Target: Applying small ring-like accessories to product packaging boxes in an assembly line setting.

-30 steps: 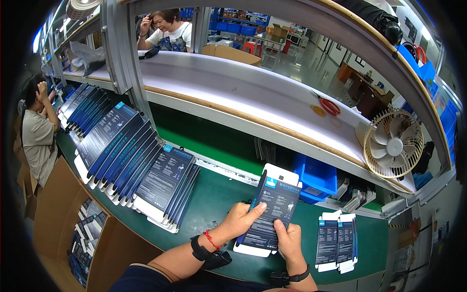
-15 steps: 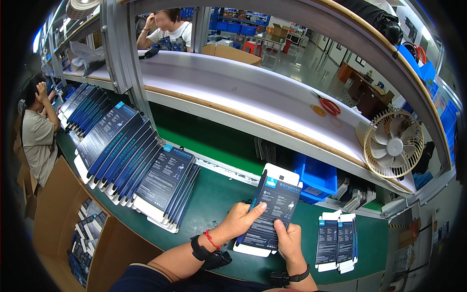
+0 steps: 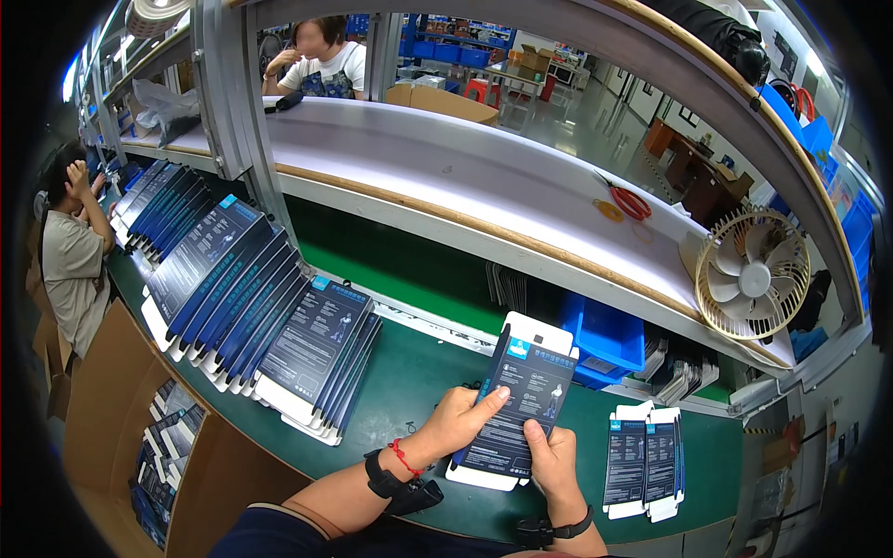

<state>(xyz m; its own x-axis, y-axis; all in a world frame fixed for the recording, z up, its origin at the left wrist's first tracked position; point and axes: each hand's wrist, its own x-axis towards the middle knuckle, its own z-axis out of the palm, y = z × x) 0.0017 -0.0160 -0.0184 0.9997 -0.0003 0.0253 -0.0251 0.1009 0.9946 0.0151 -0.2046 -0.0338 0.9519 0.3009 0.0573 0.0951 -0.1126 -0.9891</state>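
Note:
Both my hands grip a dark blue carton (image 3: 516, 423) with white end flaps, held tilted over the green table. My left hand (image 3: 462, 418) closes on its left edge, thumb laid on the printed face. On the carton's lower right edge, my right hand (image 3: 553, 458) is closed with its thumb on the front. The fingers behind the carton are hidden. To the right lie flat carton blanks (image 3: 644, 462) with white flaps. At the left, a leaning row of similar cartons (image 3: 321, 339) overlaps along the table.
An open cardboard box (image 3: 200, 474) at the lower left holds more cartons. Beyond the green table (image 3: 400, 358) runs a white shelf (image 3: 419, 139) with red-handled scissors (image 3: 631, 202) and a fan (image 3: 753, 277). Under it stands a blue bin (image 3: 605, 339). Two other people sit beyond and at left.
My hands and the carton have stayed in place. The person across the shelf has lowered a raised hand from the head toward the chin.

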